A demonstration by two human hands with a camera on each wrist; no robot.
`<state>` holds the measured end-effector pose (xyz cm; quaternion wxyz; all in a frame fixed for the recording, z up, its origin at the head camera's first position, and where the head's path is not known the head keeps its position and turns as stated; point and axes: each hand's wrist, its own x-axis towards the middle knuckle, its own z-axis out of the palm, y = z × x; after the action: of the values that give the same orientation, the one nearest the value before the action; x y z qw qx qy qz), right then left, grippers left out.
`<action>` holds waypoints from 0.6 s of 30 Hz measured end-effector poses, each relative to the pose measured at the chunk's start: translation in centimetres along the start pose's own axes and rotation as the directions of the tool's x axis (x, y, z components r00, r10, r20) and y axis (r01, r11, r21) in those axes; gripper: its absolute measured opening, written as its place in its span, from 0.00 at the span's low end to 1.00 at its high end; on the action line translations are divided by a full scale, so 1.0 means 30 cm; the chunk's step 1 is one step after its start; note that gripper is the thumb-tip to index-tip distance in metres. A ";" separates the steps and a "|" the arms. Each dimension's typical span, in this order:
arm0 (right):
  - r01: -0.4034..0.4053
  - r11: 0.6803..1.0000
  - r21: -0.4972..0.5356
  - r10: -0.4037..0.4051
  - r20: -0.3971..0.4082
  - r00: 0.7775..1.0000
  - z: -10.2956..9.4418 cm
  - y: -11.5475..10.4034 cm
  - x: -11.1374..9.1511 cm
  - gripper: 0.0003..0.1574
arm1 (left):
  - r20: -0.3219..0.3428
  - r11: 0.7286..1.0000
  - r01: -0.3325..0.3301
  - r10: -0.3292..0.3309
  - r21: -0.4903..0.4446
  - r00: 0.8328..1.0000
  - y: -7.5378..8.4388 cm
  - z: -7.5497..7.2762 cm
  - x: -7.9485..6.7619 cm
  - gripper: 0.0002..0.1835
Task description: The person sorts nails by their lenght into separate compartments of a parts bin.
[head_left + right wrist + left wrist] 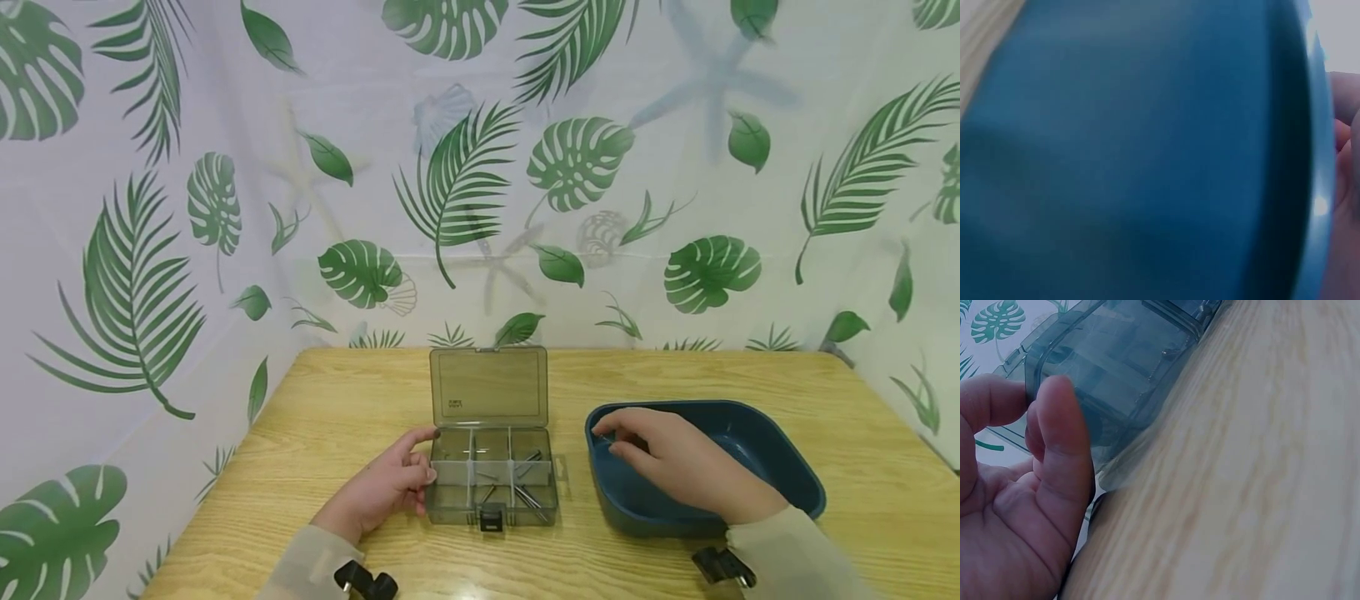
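Observation:
A smoky see-through compartment box (491,504) stands on the table with its lid (489,387) raised at the back. White dividers split it; several thin metal pieces (528,497) lie in its middle and right compartments. My left hand (386,483) grips the box's left side, thumb on the wall and index finger at the rear corner. In the left wrist view, the thumb (1063,419) presses against the box's clear edge. My right hand (675,454) hovers over the left part of a dark blue basin (806,492), fingers bent, thumb and index finger apart near the rim.
The wooden table (352,383) carries the box and the basin side by side, a narrow strip of wood between them. A black latch (491,520) sticks out at the box's front. Leaf-printed cloth (480,183) hangs behind the table and along its sides.

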<state>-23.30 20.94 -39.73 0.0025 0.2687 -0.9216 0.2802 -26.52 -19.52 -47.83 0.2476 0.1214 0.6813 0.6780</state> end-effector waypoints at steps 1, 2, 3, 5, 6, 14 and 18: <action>0.007 1.000 -0.001 -0.007 0.001 1.000 0.006 -0.008 0.009 0.16 | -0.001 1.000 -0.001 0.001 0.001 1.000 0.000 0.000 -0.001 0.39; 0.012 1.000 -0.003 -0.012 0.002 1.000 0.013 -0.016 0.019 0.16 | -0.002 1.000 -0.001 0.001 0.001 1.000 0.002 -0.001 -0.001 0.39; 0.016 1.000 -0.006 -0.016 0.003 1.000 0.021 -0.025 0.030 0.15 | -0.003 1.000 -0.003 0.003 0.003 1.000 0.002 -0.001 -0.002 0.39; 0.028 1.000 -0.012 -0.028 0.006 1.000 0.038 -0.044 0.049 0.15 | -0.005 1.000 -0.005 0.005 0.006 1.000 0.006 -0.001 -0.004 0.39; 0.038 0.999 -0.016 -0.038 0.012 0.999 0.046 -0.055 0.059 0.15 | -0.006 1.000 -0.006 0.006 0.007 1.000 0.007 0.000 -0.005 0.39; 0.075 0.991 -0.115 -0.069 0.054 0.996 0.131 -0.151 0.151 0.14 | -0.004 1.000 -0.005 0.005 0.013 1.000 0.000 -0.001 -0.002 0.38; 0.083 0.984 -0.159 -0.072 0.073 0.995 0.171 -0.186 0.197 0.15 | 0.002 1.000 -0.007 0.007 0.014 1.000 -0.008 0.001 0.002 0.37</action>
<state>-24.82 11.46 -40.28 0.0041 0.3127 -0.9296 0.1950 -26.50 -19.48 -48.07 0.2451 0.1265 0.6853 0.6740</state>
